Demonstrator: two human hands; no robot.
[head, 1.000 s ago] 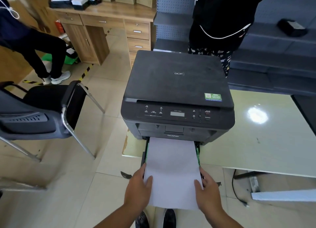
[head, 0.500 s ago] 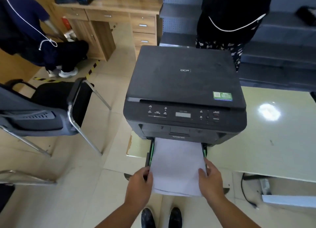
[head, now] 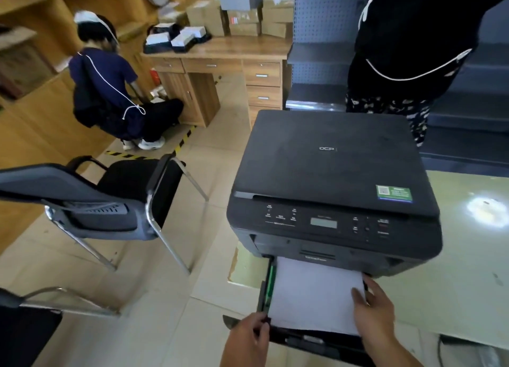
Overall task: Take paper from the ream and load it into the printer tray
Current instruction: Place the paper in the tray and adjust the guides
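seating paper stack (head: 311,295) in printer tray (head: 316,339) | left hand (head: 248,336) pinches tray corner | right hand (head: 371,308) flat, unclenched on sheets | square edges to green guide (head: 271,281)

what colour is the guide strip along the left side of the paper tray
Green, beside the white paper in the tray; seen in the head view.

- "DCP" in pale letters on the black lid of the printer (head: 330,173), centre-right of the top.
- Green label (head: 394,193) at the lid's front right corner, bearing a QR code; its wording too small to read.
- Control panel (head: 325,223): button captions and the small display are illegible.
- A brand mark on the front below the panel, blurred, not legible.
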